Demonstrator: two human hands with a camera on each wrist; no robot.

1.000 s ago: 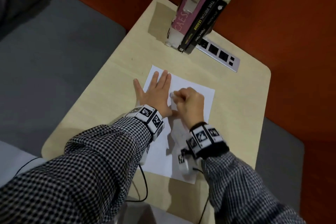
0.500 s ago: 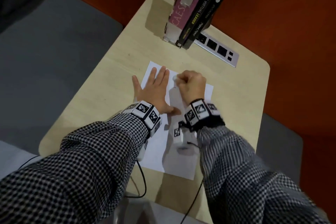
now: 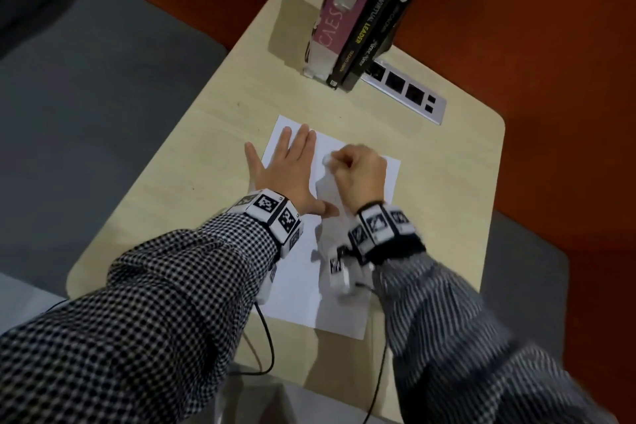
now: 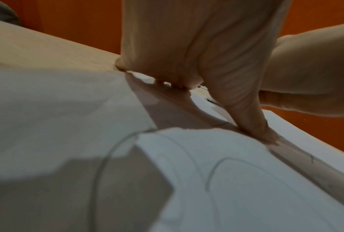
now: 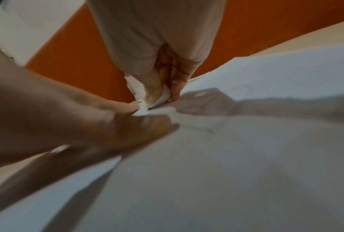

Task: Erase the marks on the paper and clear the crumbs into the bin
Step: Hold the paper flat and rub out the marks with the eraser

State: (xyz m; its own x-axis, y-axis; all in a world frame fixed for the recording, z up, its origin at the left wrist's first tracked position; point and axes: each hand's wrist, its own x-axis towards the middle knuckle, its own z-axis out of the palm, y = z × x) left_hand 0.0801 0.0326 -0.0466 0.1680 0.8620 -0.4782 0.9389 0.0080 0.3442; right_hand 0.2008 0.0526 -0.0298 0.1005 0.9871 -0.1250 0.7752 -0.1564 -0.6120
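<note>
**Q:** Step in hand?
**A:** Erasing; my left hand lies flat, fingers straight, pinning the paper near its far left corner; the sheet lies mid-table, reaching toward the near edge.
**Q:** Grip on the right?
**A:** My right hand pinches the white eraser; its tip is on the sheet, just beside the left hand.
**Q:** Next?
**A:** Curved pencil marks remain nearer me; I judge the strokes must work that way with the sheet pinned; crumbs too small to tell; bin not in view.
</note>
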